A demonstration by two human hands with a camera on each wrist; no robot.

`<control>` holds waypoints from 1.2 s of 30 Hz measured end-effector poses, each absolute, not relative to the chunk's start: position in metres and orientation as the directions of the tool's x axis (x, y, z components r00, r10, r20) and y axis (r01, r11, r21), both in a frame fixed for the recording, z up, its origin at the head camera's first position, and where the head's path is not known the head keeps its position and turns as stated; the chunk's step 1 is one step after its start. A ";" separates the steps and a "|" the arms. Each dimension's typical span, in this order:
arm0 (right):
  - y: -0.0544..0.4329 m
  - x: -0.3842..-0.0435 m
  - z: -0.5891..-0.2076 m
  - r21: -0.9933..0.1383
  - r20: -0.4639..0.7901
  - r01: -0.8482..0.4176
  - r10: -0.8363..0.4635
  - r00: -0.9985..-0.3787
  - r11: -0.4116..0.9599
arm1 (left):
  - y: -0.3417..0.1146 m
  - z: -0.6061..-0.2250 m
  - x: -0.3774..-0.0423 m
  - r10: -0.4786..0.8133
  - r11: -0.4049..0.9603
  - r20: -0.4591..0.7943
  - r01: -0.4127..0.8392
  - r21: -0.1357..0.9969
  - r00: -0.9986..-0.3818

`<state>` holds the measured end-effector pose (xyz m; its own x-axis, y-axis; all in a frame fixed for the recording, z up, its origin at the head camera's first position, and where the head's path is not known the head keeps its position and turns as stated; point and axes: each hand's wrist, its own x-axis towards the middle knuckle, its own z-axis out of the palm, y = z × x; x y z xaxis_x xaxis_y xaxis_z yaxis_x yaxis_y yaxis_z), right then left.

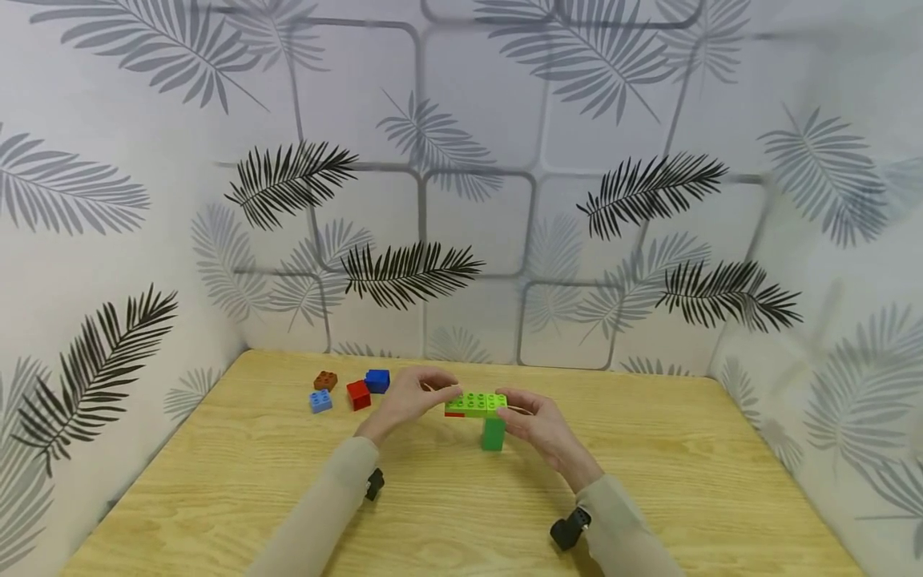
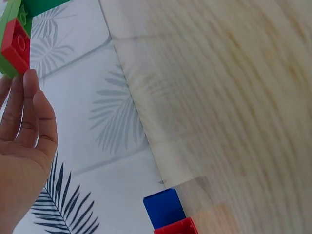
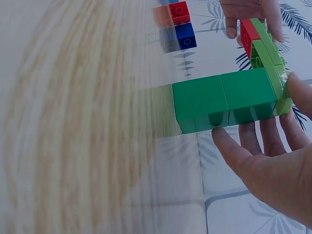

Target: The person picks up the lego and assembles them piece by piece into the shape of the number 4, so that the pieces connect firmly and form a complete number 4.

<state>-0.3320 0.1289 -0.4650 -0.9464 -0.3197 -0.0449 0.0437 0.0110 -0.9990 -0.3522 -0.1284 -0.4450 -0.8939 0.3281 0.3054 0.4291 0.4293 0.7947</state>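
Observation:
Two dark green toy building bricks [image 3: 224,101] stand stacked as a column on the table. Across their top runs a layer of light green bricks [image 1: 472,403], reaching out to the left. Beneath its overhanging left end sits a red brick [image 2: 17,48]. My left hand [image 1: 414,394] holds that left end, thumb at the top studs. On the other side, my right hand [image 1: 537,425] grips the structure's right end. Its thumb presses the light green layer while its fingers lie along the far side of the dark green bricks, seen in the right wrist view.
Left of my left hand lie a blue brick [image 1: 377,381], a loose red brick [image 1: 358,395], a light blue brick [image 1: 320,401] and a brown brick [image 1: 326,381]. The wooden table [image 1: 447,521] ends at a leaf-patterned wall [image 1: 476,224] behind and at both sides.

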 end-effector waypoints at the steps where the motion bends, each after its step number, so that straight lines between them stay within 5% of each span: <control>1: 0.129 -0.332 -0.465 -0.999 -0.046 0.046 -0.318 -0.947 0.008 | -0.131 -0.445 -0.352 0.316 0.425 0.303 0.420 0.802 -0.899; 18: 0.129 -0.332 -0.467 -0.998 -0.039 0.052 -0.331 -0.943 -0.032 | -0.193 -0.461 -0.380 0.111 0.478 0.271 0.291 0.829 -0.956; 23: 0.130 -0.331 -0.468 -0.999 -0.040 0.049 -0.323 -0.946 -0.020 | -0.201 -0.462 -0.383 0.056 0.490 0.180 0.184 0.852 -0.982; 36: 0.131 -0.330 -0.465 -0.999 -0.032 0.036 -0.321 -0.947 -0.007 | -0.216 -0.464 -0.393 0.109 0.587 0.049 0.104 0.803 -0.993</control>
